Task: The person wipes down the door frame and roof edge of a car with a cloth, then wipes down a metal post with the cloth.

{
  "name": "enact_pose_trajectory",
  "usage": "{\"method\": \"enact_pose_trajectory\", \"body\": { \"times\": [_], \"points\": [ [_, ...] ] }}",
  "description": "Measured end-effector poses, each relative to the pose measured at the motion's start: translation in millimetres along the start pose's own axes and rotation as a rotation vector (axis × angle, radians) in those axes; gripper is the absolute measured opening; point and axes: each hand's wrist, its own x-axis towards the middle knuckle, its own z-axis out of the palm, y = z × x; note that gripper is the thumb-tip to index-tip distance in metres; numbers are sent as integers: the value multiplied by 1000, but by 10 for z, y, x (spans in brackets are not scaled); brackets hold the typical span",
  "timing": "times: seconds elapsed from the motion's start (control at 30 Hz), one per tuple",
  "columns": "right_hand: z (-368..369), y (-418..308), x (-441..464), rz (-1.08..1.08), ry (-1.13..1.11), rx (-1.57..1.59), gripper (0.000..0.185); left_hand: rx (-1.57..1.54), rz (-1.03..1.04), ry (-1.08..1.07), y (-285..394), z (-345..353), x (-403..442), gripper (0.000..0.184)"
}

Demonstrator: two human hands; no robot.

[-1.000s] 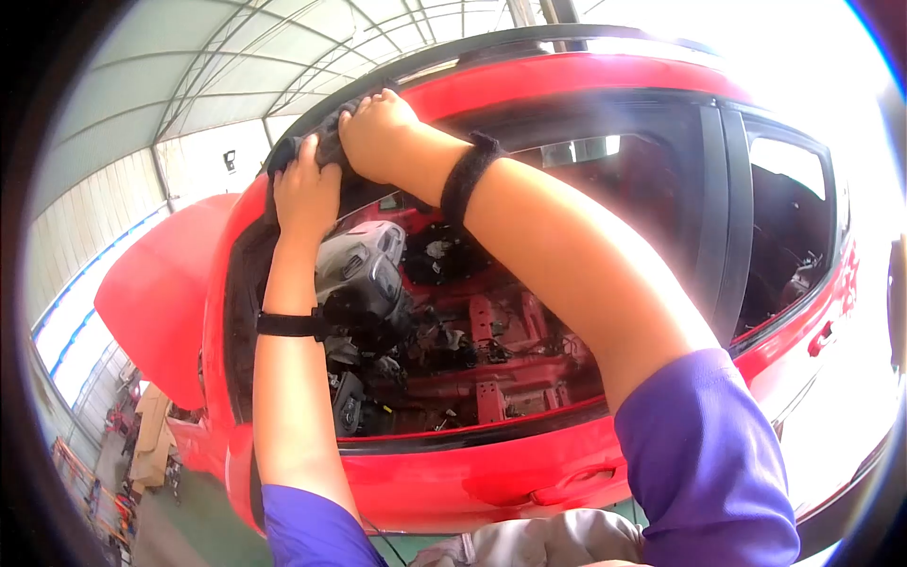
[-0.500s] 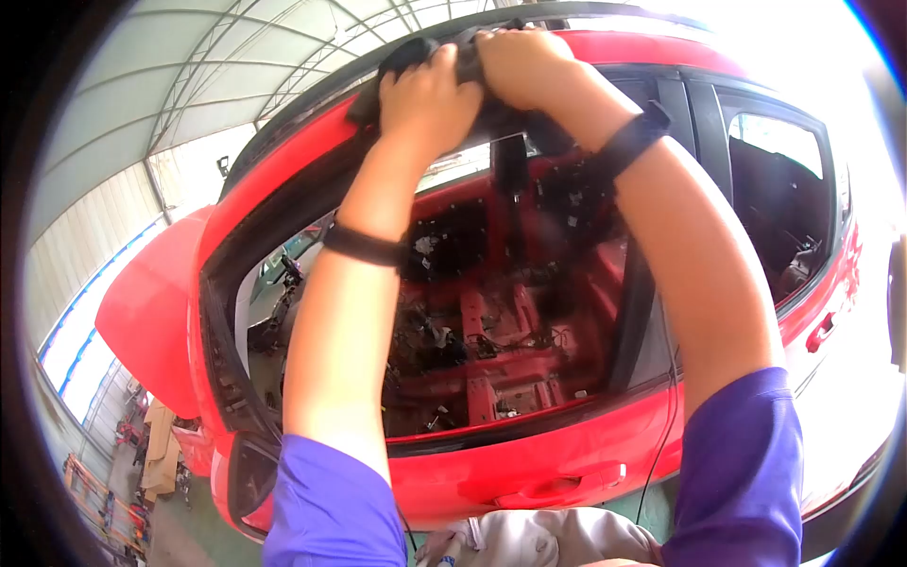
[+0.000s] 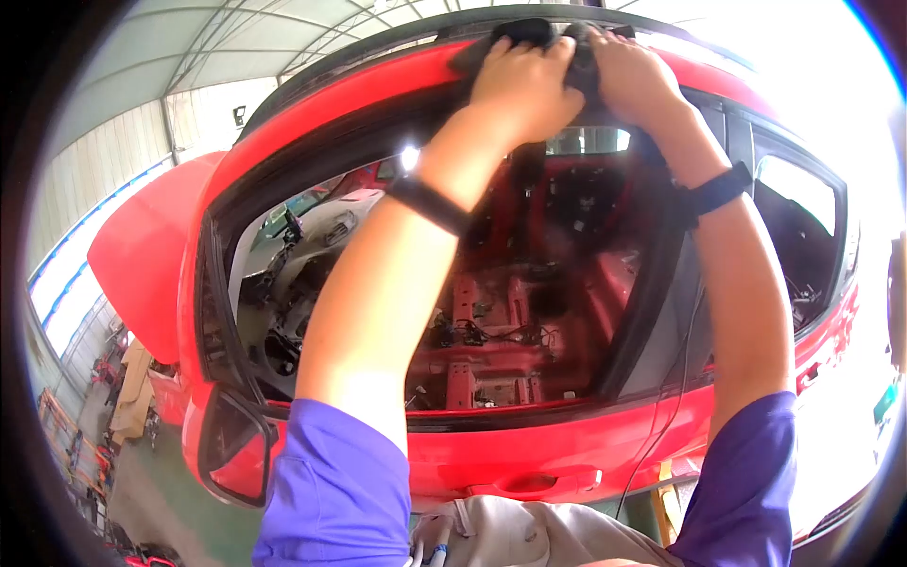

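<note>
My left hand (image 3: pixel 529 87) and my right hand (image 3: pixel 631 76) press side by side on a dark cloth (image 3: pixel 584 68) at the roof edge of a red car (image 3: pixel 378 90). The fingers of both hands curl over the cloth, which bunches up between them and beyond the left fingertips. Below them is the car's side window opening. Through it show the bare red floor (image 3: pixel 529 354), loose wiring and a grey dashboard part.
The side mirror (image 3: pixel 238 444) juts out at lower left, near the raised red hood (image 3: pixel 151 255). A thin dark cable hangs down the door (image 3: pixel 453 463). Cardboard (image 3: pixel 132 392) and assorted parts lie on the floor at left.
Both hands and the cloth have moved right along the roof edge, from the front pillar towards the rear. The view has shifted, and the side mirror now shows fully.
</note>
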Motion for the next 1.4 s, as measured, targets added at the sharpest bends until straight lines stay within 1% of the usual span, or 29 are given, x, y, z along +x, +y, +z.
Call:
{"method": "enact_pose_trajectory", "body": {
  "times": [0.03, 0.07, 0.1, 0.13, 0.17, 0.2, 0.27, 0.3, 0.33, 0.37, 0.47, 0.5, 0.57, 0.7, 0.8, 0.83, 0.87, 0.93, 1.0, 1.03, 1.07, 1.13, 1.2, 1.23, 1.27, 1.33, 1.4],
  "points": [
    [-64, -59, 23, -40, 78, 22, 35, -23, -20, -44, -49, -109, -41, 61],
    [-82, -183, 89, 31, -52, 70, 34, -47, -34, -87, -104, -222, -81, 61],
    [-257, -373, 164, 30, -143, 57, 33, -48, -89, -146, -173, -351, -130, 61],
    [-326, -521, 235, -19, -177, 55, 31, -46, -146, -203, -279, -480, -183, 61],
    [-365, -705, 311, -1, -225, 57, 32, -36, -143, -174, -452, -534, -282, 61],
    [-442, -899, 357, -1, -216, 57, 32, -24, -142, -144, -619, -583, -378, 62],
    [-443, -1192, 497, -48, -230, 124, 32, -58, -268, -176, -768, -834, -552, 61],
    [-503, -1328, 552, -83, -240, 116, 34, -17, -274, -159, -873, -884, -648, 60],
    [-530, -1451, 626, -75, -283, 179, 42, 26, -282, -144, -931, -955, -729, 58],
    [-502, -1575, 682, -72, -256, 198, 46, 23, -329, -189, -987, -1035, -808, 59],
    [-452, -1863, 813, -76, -237, 250, 56, 139, -394, -201, -1205, -1124, -1052, 58],
    [-454, -1916, 821, -67, -188, 293, 52, 168, -384, -181, -1220, -1166, -1099, 57],
    [-440, -1961, 831, -79, -194, 252, 55, 164, -420, -226, -1231, -1193, -1117, 60],
    [-457, -1771, 763, -140, -215, 263, 55, 152, -479, -303, -1106, -1179, -983, 61],
    [-470, -1475, 660, -44, -268, 215, 53, 72, -322, -254, -1007, -955, -808, 60],
    [-422, -1367, 608, 10, -214, 201, 50, 38, -261, -206, -910, -865, -714, 60],
    [-372, -1239, 551, 44, -218, 172, 48, -10, -180, -120, -808, -759, -598, 56],
    [-355, -999, 442, 85, -218, 65, 48, -45, -79, -41, -720, -513, -382, 57],
    [-157, -772, 372, 124, -95, 45, 38, -140, -147, -99, -608, -321, -131, 59],
    [-146, -678, 338, 151, -78, 54, 34, -199, -167, -87, -570, -218, -25, 58],
    [-148, -582, 322, 142, -108, 36, 35, -228, -203, -93, -541, -136, 67, 60],
    [-150, -414, 326, 176, -204, 98, 36, -246, -278, -162, -474, -59, 242, 63],
    [-170, -304, 306, 227, -219, 143, 38, -298, -302, -206, -476, 39, 359, 66],
    [-239, -278, 327, 272, -298, 211, 39, -398, -301, -189, -528, 115, 415, 64],
    [-106, -228, 342, 221, -198, 119, 31, -494, -320, -229, -625, 143, 418, 62],
    [-134, -229, 292, 285, -149, 254, 29, -233, -202, -245, -624, 166, 392, 64],
    [-132, -218, 214, 236, -72, 258, 42, -290, -112, -149, -691, 225, 298, 60]
  ]
}}
